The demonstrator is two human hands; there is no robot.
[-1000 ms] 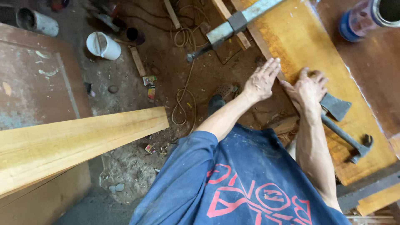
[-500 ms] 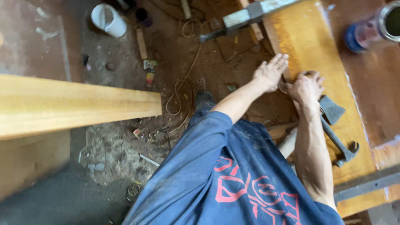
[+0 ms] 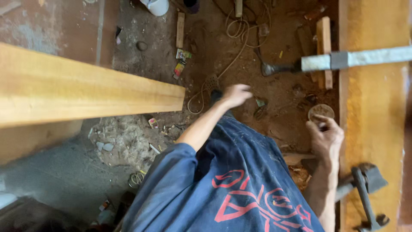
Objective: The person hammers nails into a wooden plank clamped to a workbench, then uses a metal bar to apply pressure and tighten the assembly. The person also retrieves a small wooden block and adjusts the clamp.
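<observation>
Blurred left hand [image 3: 237, 94], right hand [image 3: 326, 136] perhaps on round lid [image 3: 321, 112]

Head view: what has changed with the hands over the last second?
Both hands came off the yellow board. The left hand swung out over the dirt floor; the right hand drew back to the board's edge, empty. The clamp and metal bar stay on the board.

Long yellow plank [image 3: 373, 129] lies flat, just right of right hand [image 3: 325, 136], not touching. Grey metal clamp [image 3: 365, 189] grips its edge below that hand.
</observation>
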